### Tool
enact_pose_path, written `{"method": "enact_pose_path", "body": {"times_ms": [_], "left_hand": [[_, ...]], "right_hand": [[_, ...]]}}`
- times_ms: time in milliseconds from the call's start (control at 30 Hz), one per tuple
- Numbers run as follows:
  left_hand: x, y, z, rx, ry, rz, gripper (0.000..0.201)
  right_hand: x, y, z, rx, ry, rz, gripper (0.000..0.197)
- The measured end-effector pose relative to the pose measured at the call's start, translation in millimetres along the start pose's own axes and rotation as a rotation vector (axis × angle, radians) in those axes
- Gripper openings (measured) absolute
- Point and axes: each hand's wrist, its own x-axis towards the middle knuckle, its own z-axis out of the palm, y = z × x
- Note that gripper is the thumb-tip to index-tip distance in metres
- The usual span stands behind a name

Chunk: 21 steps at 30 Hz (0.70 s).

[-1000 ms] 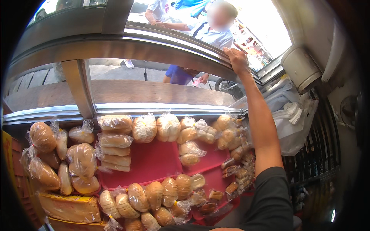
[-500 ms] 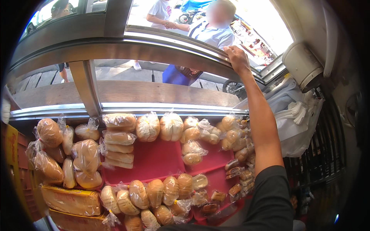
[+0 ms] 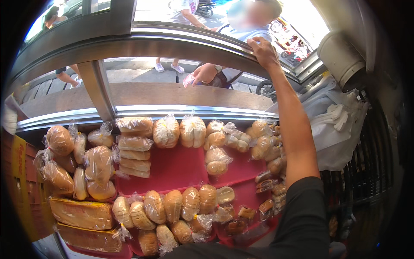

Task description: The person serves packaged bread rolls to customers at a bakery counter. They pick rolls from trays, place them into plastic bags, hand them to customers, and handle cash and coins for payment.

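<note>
My right hand [image 3: 263,51] is up at the metal window rail [image 3: 194,39], its fingers bent over the rail's edge. That arm, in a dark sleeve, reaches over the right part of the bread display. My left hand is out of view. Beyond the glass stands a person in a light blue shirt, whose hand [image 3: 206,74] holds out a pinkish slip of paper [image 3: 188,80], perhaps a banknote. Below the window, bagged bread rolls [image 3: 173,206] and bagged loaves [image 3: 134,149] lie on red trays [image 3: 179,170].
Long wrapped loaves [image 3: 82,213] sit at the lower left, beside a red and yellow crate [image 3: 32,172]. White plastic bags [image 3: 332,125] hang to the right, under a pale metal cylinder [image 3: 340,60]. A metal post [image 3: 97,88] divides the window.
The person outside has lowered a hand, which now shows with the slip of paper beneath the rail. Another passer-by's feet have shifted. My right hand stays on the rail; the view tilts slightly.
</note>
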Motion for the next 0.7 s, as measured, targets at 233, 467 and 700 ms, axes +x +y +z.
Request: {"method": "enact_pose_path", "body": {"times_ms": [233,467,700], "left_hand": [[-42.8,-28.2,50.7,0.111,-0.198,0.070,0.044],[-79.3,-26.3,82.1,0.106,-0.323,0.073,0.046],[-103.9,-50.5,104.4,0.112,-0.329,0.128,0.047]], "right_hand": [[26.4,53.5,4.9,-0.081,-0.006,-0.218,0.054],[39.2,53.3,7.0,-0.088,0.020,-0.166,0.058],[18.9,45.2,15.3,-0.184,0.199,-0.124,0.054]]}}
